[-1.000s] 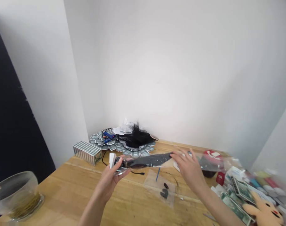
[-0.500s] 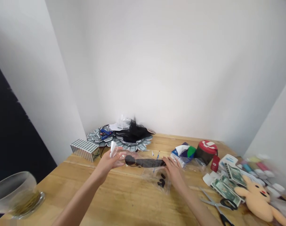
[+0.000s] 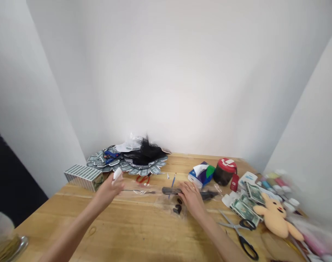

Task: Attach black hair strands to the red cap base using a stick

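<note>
My left hand (image 3: 110,190) is closed on one end of a long clear plastic sleeve (image 3: 138,186), which has a white piece (image 3: 117,174) at its top. The sleeve stretches low over the table towards my right hand. My right hand (image 3: 191,196) has its fingers bent over a long dark bundle (image 3: 170,190), which shows on both sides of the hand. Motion blur hides what the bundle is made of. Just below it lies a clear bag with small black pieces (image 3: 177,209). Red-handled scissors (image 3: 143,179) lie behind the sleeve.
A fan of printed banknotes (image 3: 96,160) with black hair (image 3: 146,153) lies at the back left, near a banknote-patterned box (image 3: 84,176). To the right are a tissue box (image 3: 201,174), a red-lidded container (image 3: 225,171), black-handled scissors (image 3: 239,229) and a plush toy (image 3: 276,218).
My hands have moved farther apart. The dark bundle now lies farther right, under and past my right hand, leaving a length of clear sleeve by my left hand. The view has turned slightly right.
</note>
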{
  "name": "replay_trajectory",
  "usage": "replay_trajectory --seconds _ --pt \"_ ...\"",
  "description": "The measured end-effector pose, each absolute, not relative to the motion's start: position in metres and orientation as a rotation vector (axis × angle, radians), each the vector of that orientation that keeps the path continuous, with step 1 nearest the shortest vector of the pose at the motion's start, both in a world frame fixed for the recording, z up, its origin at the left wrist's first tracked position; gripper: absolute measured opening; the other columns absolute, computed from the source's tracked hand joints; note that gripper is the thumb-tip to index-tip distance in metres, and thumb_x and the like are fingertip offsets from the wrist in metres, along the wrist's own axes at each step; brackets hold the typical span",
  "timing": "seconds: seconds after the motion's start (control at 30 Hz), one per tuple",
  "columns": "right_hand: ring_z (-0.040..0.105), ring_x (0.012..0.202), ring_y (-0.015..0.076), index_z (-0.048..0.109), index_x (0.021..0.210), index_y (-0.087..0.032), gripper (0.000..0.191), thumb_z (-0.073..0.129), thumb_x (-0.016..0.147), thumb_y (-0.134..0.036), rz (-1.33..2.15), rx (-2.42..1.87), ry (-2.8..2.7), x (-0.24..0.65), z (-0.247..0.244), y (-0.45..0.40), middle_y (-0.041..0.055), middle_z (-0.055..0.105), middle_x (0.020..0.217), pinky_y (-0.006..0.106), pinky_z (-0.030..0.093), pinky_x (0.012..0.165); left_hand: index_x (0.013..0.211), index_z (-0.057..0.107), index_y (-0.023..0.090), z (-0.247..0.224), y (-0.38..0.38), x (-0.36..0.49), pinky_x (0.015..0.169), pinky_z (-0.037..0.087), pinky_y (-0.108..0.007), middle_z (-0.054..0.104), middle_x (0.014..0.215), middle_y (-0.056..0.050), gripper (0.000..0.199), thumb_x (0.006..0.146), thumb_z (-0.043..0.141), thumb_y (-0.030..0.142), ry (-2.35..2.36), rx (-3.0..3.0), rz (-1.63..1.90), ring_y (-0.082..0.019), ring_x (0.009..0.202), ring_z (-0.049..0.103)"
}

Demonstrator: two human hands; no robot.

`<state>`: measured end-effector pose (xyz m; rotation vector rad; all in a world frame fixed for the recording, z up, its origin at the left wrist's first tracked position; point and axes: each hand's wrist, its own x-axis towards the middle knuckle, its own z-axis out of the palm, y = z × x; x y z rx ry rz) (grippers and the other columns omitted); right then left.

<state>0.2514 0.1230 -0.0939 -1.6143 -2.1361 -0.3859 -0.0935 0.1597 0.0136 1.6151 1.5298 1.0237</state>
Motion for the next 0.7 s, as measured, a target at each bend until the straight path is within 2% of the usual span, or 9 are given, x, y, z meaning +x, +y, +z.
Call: replay_trajectory --seconds 0.1,0.17,0.2,0.27,0.33,0.37,0.43,0.57,0.7 --pt "0.062 0.104 0.0230 0.061 0.114 -0.019 0.022 0.058 0.093 -0.026 -0.311 -1.640 -2.144 0.246 -0.100 0.122 0.0077 0.062 0.122 0.046 0.051 0.088 0.139 0.035 0.014 0.019 0.152 -0.088 0.105 0.031 -0.062 0.039 0.145 -0.021 0.068 0.078 0.064 0.021 1.686 1.855 1.089 -0.041 0.135 0.033" --pt "0.063 0.103 0.0228 0.061 0.114 -0.019 0.023 0.058 0.093 -0.026 -0.271 -1.666 -2.123 0.242 -0.102 0.123 0.0077 0.062 0.121 0.045 0.052 0.087 0.147 0.017 0.021 0.024 0.140 -0.068 0.110 0.009 -0.067 0.003 0.159 -0.015 0.071 0.087 0.054 0.028 1.720 2.051 1.133 -0.038 0.145 -0.003" --pt "0.063 0.103 0.0228 0.061 0.115 -0.018 0.023 0.058 0.093 -0.026 -0.252 -1.675 -2.112 0.240 -0.102 0.124 0.0077 0.062 0.121 0.045 0.052 0.087 0.149 0.012 0.021 0.024 0.134 -0.053 0.111 0.004 -0.066 -0.003 0.160 -0.013 0.069 0.091 0.048 0.030 1.688 2.214 1.102 -0.036 0.145 -0.007" --pt "0.063 0.103 0.0229 0.061 0.115 -0.018 0.024 0.059 0.093 -0.026 -0.218 -1.682 -2.096 0.237 -0.102 0.125 0.0077 0.062 0.121 0.045 0.052 0.087 0.148 0.021 0.022 0.018 0.125 -0.018 0.116 0.001 -0.057 0.017 0.158 -0.011 0.067 0.090 0.053 0.030 1.505 2.526 0.902 -0.031 0.146 0.007" --pt "0.063 0.103 0.0229 0.061 0.115 -0.018 0.024 0.058 0.093 -0.026 -0.185 -1.674 -2.089 0.234 -0.100 0.126 0.0077 0.062 0.121 0.045 0.052 0.087 0.140 0.039 0.023 0.003 0.125 0.018 0.118 0.016 -0.045 0.040 0.149 -0.009 0.065 0.082 0.067 0.029 1.330 2.702 0.643 -0.028 0.141 0.028" --pt "0.063 0.103 0.0230 0.061 0.116 -0.018 0.024 0.058 0.093 -0.026 -0.168 -1.666 -2.087 0.233 -0.098 0.126 0.0078 0.062 0.121 0.045 0.052 0.087 0.137 0.043 0.020 -0.006 0.130 0.034 0.115 0.024 -0.045 0.042 0.148 -0.012 0.067 0.078 0.073 0.028 1.307 2.742 0.534 -0.030 0.138 0.033" --pt "0.062 0.103 0.0231 0.061 0.116 -0.019 0.024 0.058 0.093 -0.027 -0.133 -1.640 -2.085 0.232 -0.094 0.125 0.0078 0.062 0.122 0.045 0.052 0.087 0.131 0.050 0.017 -0.023 0.143 0.058 0.106 0.035 -0.056 0.045 0.143 -0.013 0.049 0.086 0.065 0.030 1.328 2.788 0.360 -0.033 0.130 0.043" --pt "0.062 0.104 0.0233 0.061 0.115 -0.019 0.023 0.058 0.093 -0.027 -0.052 -1.569 -2.054 0.235 -0.086 0.124 0.0078 0.062 0.122 0.046 0.051 0.088 0.120 0.057 0.016 -0.038 0.169 0.072 0.087 0.052 -0.046 0.059 0.121 -0.009 0.031 0.092 0.058 0.030 1.399 2.792 0.070 -0.024 0.104 0.061" --pt "0.061 0.107 0.0245 0.061 0.115 -0.019 0.024 0.059 0.093 -0.028 0.073 -1.529 -1.889 0.246 -0.079 0.114 0.0080 0.061 0.123 0.048 0.049 0.091 0.114 0.059 0.015 -0.032 0.175 0.069 0.081 0.054 -0.042 0.062 0.113 -0.008 0.027 0.092 0.058 0.030 1.420 2.752 -0.104 -0.021 0.096 0.063"
